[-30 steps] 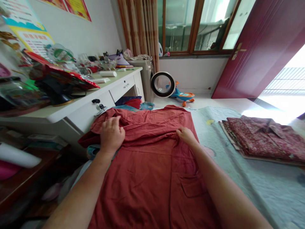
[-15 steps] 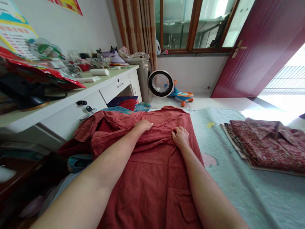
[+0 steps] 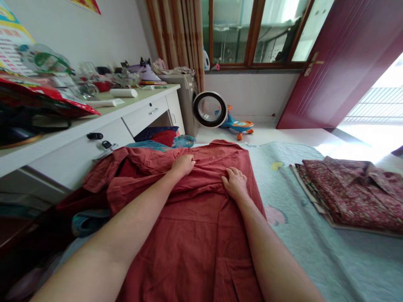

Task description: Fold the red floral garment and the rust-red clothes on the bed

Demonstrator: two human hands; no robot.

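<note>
A rust-red shirt [image 3: 189, 239] lies spread over the bed in front of me, with a flap pocket near its lower right. Its upper part is bunched into folds, and one sleeve trails off to the left. My left hand [image 3: 184, 165] is closed on the cloth in the upper middle, fingers curled round a fold. To the right of it, my right hand [image 3: 236, 182] rests palm down on the shirt, fingers apart and slightly bent. Both forearms cover parts of the shirt.
Folded patterned clothes [image 3: 355, 193] lie at the right on the pale blue bed cover [image 3: 283, 239]. Along the left runs a cluttered white desk [image 3: 110, 130]. Beyond the bed are a washing machine's open round door [image 3: 210, 109], a blue ride-on toy [image 3: 237, 124] and a red door [image 3: 315, 75].
The view has shifted slightly, so the desk sits further left. My right hand's fingers look a little more spread on the cloth; my left hand still grips the shirt.
</note>
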